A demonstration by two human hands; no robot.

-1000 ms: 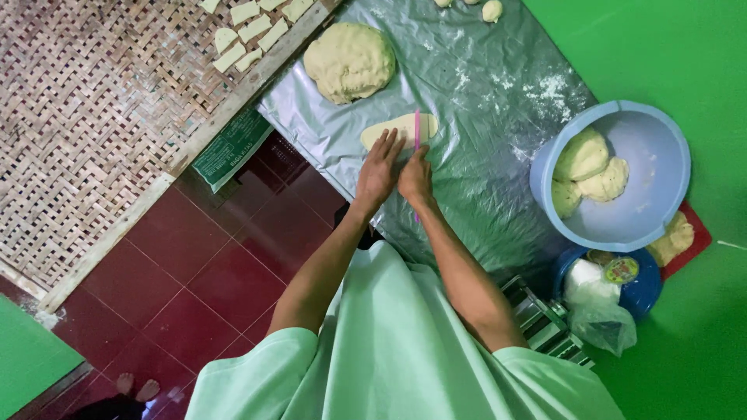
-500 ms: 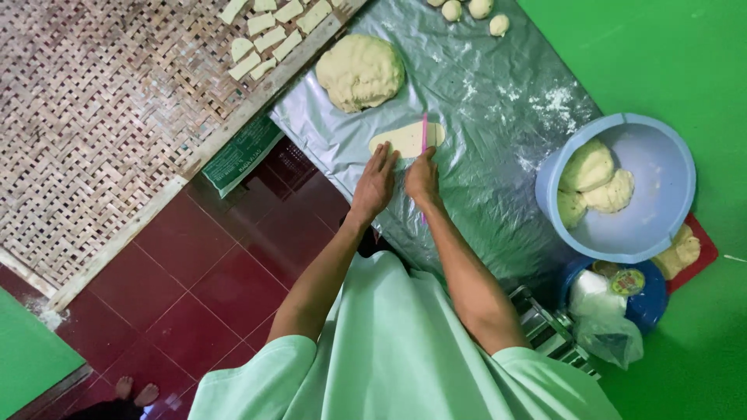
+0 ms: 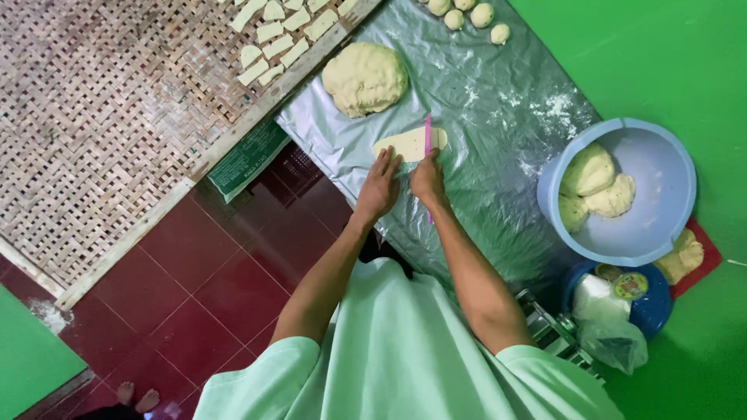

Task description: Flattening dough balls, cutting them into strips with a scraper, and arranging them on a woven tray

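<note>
So there's a flat, rolled-out strip of pale dough (image 3: 405,145) lying on the silvery plastic sheet (image 3: 498,117), longish with rounded ends and running roughly left-right in the head view. A thin pink ruler (image 3: 427,148) stands across it near its right end, held by the right hand (image 3: 427,179). The left hand (image 3: 379,189) sits at the strip's near edge, fingertips touching the dough.
</note>
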